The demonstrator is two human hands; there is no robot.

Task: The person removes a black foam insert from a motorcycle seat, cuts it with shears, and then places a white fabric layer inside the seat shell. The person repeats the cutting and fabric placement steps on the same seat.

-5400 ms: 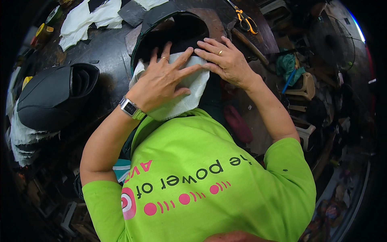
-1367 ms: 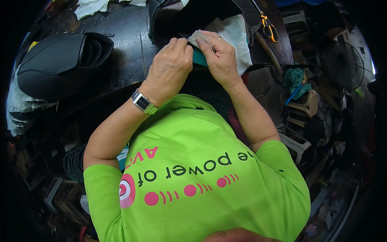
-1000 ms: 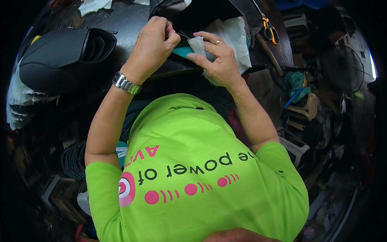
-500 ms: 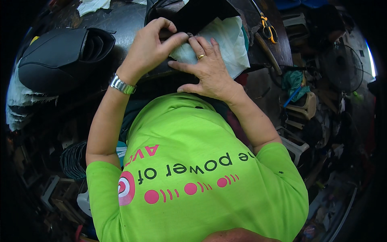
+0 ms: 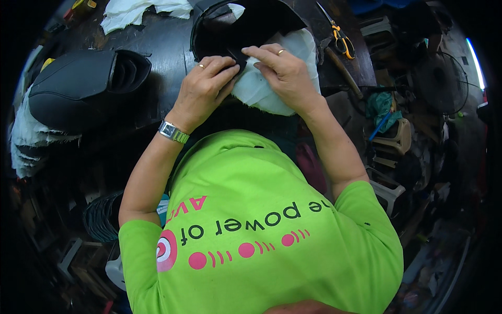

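Observation:
At the table's near edge lies a black piece like a shoe upper (image 5: 266,18), curved and hollow, with white lining cloth (image 5: 266,93) spread from its right side. My left hand (image 5: 205,86), with a ring and a wristwatch, is closed, its fingertips pinching a dark edge of this piece. Just right of it, my right hand (image 5: 287,73) hovers over or rests on the lining; which one I cannot tell. Its index finger stretches toward the pinched edge, and its thumb is apart from it.
Nested black uppers (image 5: 78,86) with frayed white cloth stand to the left. Orange-handled scissors (image 5: 342,42) and a wooden-handled hammer (image 5: 342,73) lie at the right. White cloth scraps (image 5: 125,13) are at the back. A fan (image 5: 444,83) and plastic stools (image 5: 395,136) stand off the table.
My left hand has turned over and come nearer, now pinching the dark edge. My right hand has lifted and shifted right, away from its flat spread on the lining.

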